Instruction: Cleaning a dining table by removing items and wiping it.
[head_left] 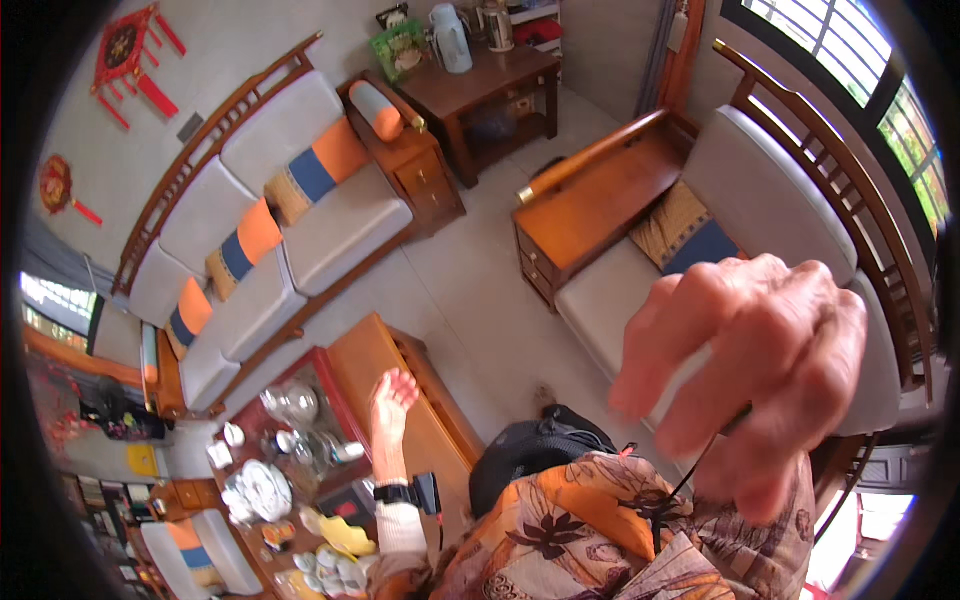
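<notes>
The wooden coffee table [368,350] was seen at lower left, with the left hand [392,403] held open above it, fingers slightly bent. The right hand [745,370] was raised near the camera, fingers curled; whether anything was pinched could not be told. Beyond, a grey-cushioned sofa [350,217] was set against the wall [235,55].

Red-edged table [340,392] | clear glassware [292,403] | white bundle [257,492] | yellow item [346,536] | pale round vessels [330,572]
</notes>
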